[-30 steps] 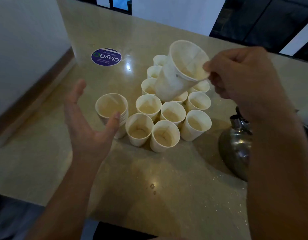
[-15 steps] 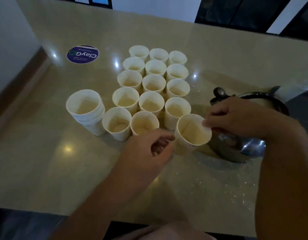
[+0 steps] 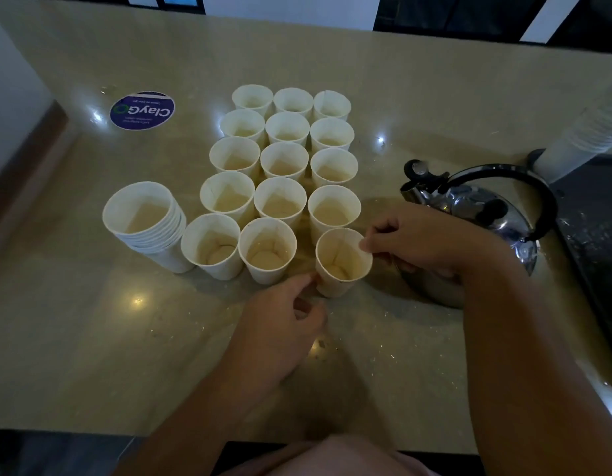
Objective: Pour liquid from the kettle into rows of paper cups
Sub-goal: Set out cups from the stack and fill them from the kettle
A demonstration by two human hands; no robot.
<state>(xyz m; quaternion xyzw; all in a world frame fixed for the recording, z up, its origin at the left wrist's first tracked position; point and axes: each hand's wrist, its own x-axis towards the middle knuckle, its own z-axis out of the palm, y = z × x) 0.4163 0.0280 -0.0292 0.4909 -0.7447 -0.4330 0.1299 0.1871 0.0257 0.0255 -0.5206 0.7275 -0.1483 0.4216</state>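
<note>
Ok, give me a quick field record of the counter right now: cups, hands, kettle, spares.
grid: white paper cups in three columns, five rows
newest cup: near right corner cup, upright on beige counter
right hand: pinches that cup's rim
left hand: fingertips at that cup's lower side
kettle: shiny steel kettle, black handle, right of grid, untouched
spares: nested cup stack, left of grid
sticker: round purple sticker, far left

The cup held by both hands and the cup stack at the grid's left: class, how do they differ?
The held cup is single; the cup stack is several nested cups. The held cup is pinched at its rim by the right hand, with the left hand at its side; the cup stack stands untouched. Both are white paper, open upward.
</note>
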